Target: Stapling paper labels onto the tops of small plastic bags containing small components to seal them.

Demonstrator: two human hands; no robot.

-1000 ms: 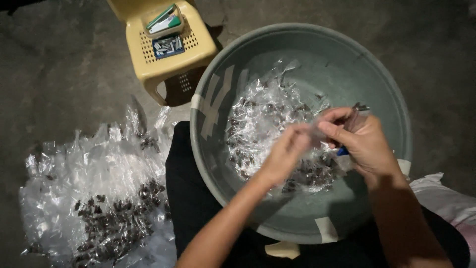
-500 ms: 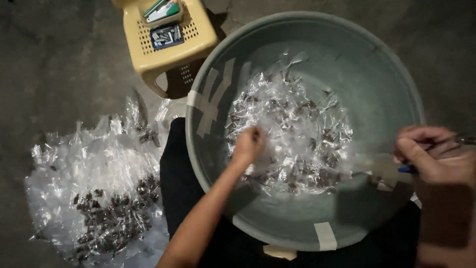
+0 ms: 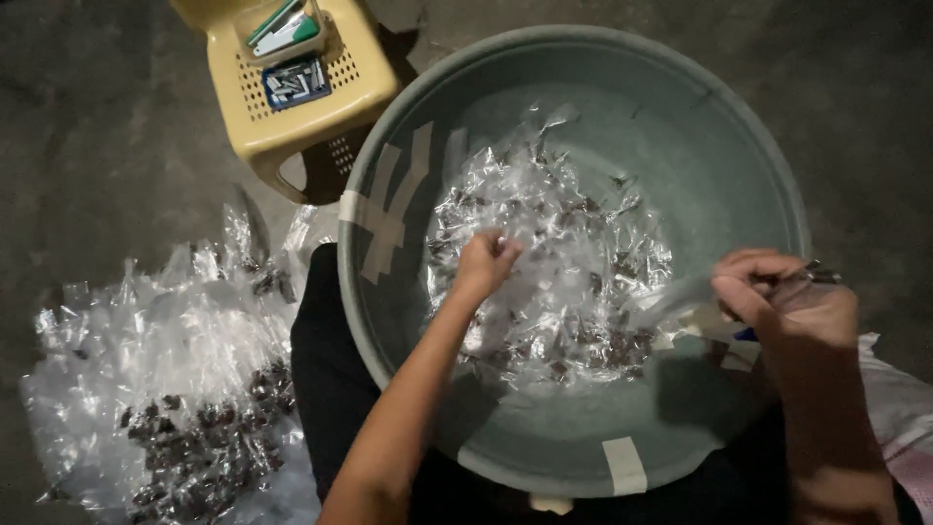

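A large grey-green plastic basin [image 3: 739,146] sits on my lap, patched with strips of tape. Inside lies a heap of small clear packets [image 3: 573,253] holding dark bits. My left hand [image 3: 483,264] reaches down into the heap, fingers curled on the packets. My right hand [image 3: 782,301] is over the basin's right rim, gripping a clear plastic bag [image 3: 680,301] together with a small metal tool with a blue part; the tool is mostly hidden by my fingers.
A big pile of filled clear bags [image 3: 175,379] lies on the concrete floor at left. A yellow plastic stool [image 3: 292,107] behind the basin carries small boxes. A white sack [image 3: 899,408] shows at the right edge.
My hands, joined over the packets a second ago, have parted. The right hand moved to the basin's right rim with the bag. The left hand reached into the heap.
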